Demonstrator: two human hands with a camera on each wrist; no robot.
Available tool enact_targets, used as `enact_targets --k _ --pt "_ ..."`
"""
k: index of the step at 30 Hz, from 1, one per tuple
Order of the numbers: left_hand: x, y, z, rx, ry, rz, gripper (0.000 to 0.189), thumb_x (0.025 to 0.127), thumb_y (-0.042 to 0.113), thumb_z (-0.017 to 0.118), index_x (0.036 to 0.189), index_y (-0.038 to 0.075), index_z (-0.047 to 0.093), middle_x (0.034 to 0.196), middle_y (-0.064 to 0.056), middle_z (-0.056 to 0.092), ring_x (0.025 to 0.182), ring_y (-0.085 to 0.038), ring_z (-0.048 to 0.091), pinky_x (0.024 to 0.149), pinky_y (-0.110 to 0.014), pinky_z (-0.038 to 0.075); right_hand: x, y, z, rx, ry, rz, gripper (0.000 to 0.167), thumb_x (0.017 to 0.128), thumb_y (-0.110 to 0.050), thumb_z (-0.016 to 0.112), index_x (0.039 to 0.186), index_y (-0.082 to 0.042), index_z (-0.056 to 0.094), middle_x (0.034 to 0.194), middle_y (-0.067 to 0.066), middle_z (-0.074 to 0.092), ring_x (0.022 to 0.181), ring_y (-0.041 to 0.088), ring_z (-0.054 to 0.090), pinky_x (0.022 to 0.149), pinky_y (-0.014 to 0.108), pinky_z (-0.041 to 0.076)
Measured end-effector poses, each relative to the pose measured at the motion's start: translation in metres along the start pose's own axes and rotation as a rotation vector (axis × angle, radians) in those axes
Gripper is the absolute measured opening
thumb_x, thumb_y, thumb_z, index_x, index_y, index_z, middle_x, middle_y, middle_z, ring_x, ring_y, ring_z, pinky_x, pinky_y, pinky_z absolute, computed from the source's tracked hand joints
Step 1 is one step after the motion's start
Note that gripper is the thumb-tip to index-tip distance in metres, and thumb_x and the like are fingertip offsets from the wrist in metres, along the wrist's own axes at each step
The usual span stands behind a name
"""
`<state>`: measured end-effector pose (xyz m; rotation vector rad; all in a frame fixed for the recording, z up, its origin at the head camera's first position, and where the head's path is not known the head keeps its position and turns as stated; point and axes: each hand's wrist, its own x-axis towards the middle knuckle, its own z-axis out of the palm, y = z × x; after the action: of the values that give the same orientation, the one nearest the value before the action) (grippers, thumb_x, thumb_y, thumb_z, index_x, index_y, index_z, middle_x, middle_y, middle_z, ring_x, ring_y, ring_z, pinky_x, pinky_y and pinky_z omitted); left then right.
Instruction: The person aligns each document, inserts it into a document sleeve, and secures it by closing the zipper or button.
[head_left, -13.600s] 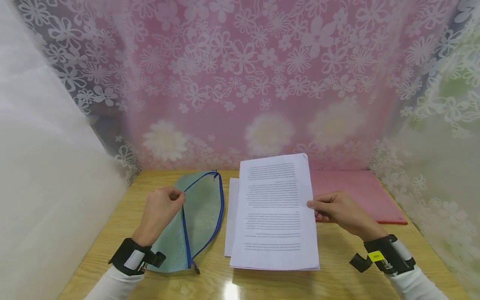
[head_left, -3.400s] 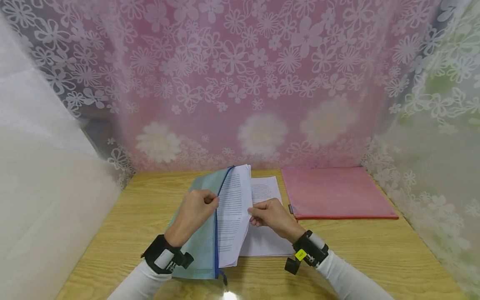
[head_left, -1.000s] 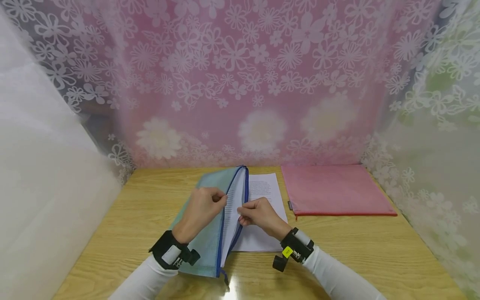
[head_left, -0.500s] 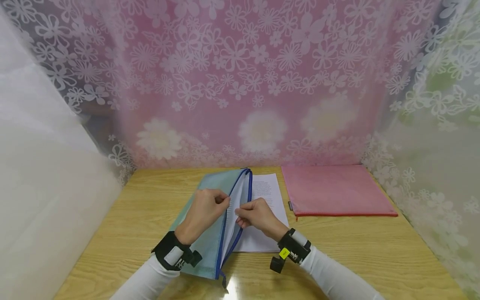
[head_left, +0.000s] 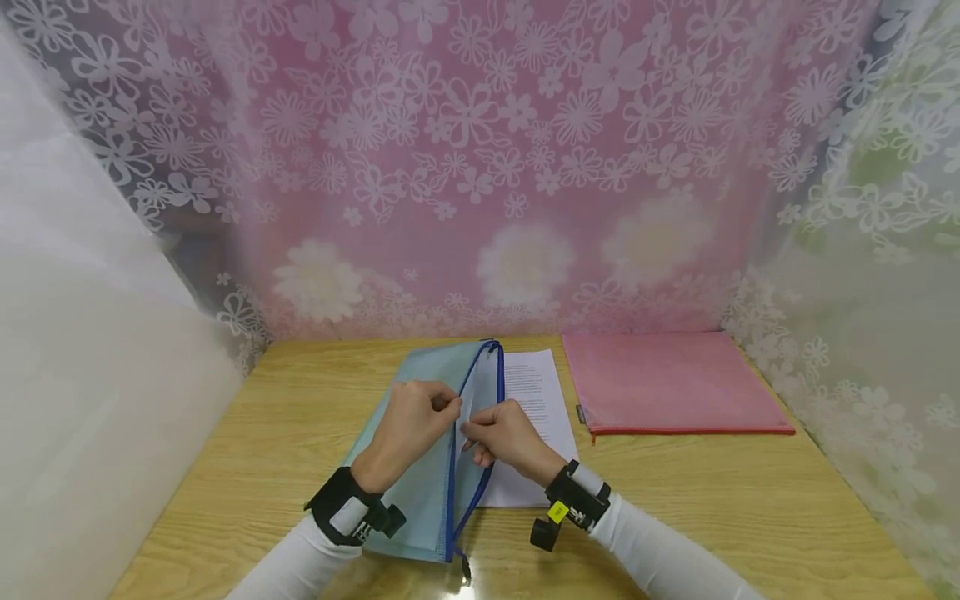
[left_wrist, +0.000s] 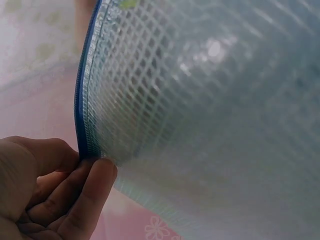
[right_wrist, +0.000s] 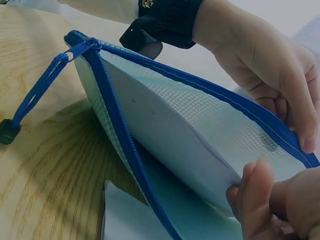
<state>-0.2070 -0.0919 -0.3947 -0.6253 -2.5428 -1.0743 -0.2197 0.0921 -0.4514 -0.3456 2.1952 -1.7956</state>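
A green mesh zip pouch point(head_left: 416, 487) with a blue zipper lies on the wooden table point(head_left: 300, 417), its mouth held open. My left hand point(head_left: 450, 408) pinches the upper flap by the blue zipper edge point(left_wrist: 79, 125), thumb and fingers point(left_wrist: 85, 192) closed on it. My right hand point(head_left: 474, 435) grips the edge of a stack of printed sheets point(right_wrist: 170, 145) that sits almost wholly inside the pouch point(right_wrist: 235, 125). Its fingers point(right_wrist: 255, 195) are at the stack's outer edge, just under my left hand point(right_wrist: 260, 55). More printed sheets point(head_left: 538, 392) lie flat on the table beside the pouch.
A pink zip folder point(head_left: 675, 383) lies flat at the back right of the table. The zipper's pull cord point(right_wrist: 35, 95) trails onto the wood near the front edge. Flowered curtains close in the back and both sides.
The stack has slid further into the pouch, and less white shows in its mouth. My right hand moved left, closer to my left hand. The pouch's mouth has narrowed.
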Motion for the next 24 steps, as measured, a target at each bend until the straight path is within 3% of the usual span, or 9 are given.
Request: enact_targets --k 14,24 --pt "-0.0017 -0.0022 0.0029 0.021 0.002 0.022 0.008 0.089 0.007 0.075 0.086 0.003 0.081 0.074 -0.003 0.076 0.058 -0.003 0.063 0.052 -0.018 0.048 0.0004 -0.0012 0.0085 0.011 -0.006 0.001 0.023 0.100 -0.009 0.064 0.089 0.003 0.080 0.084 0.027 0.074 0.048 0.007 0.062 0.050 0.022 0.055" --pt "-0.0014 -0.0046 0.0036 0.012 0.008 -0.009 0.007 0.090 0.008 0.076 0.087 0.004 0.081 0.074 -0.003 0.076 0.057 -0.003 0.062 0.051 -0.019 0.048 0.0026 0.0028 0.0094 0.002 0.000 0.006 0.021 0.098 -0.010 0.067 0.089 0.002 0.080 0.082 0.027 0.074 0.047 0.007 0.062 0.048 0.022 0.053"
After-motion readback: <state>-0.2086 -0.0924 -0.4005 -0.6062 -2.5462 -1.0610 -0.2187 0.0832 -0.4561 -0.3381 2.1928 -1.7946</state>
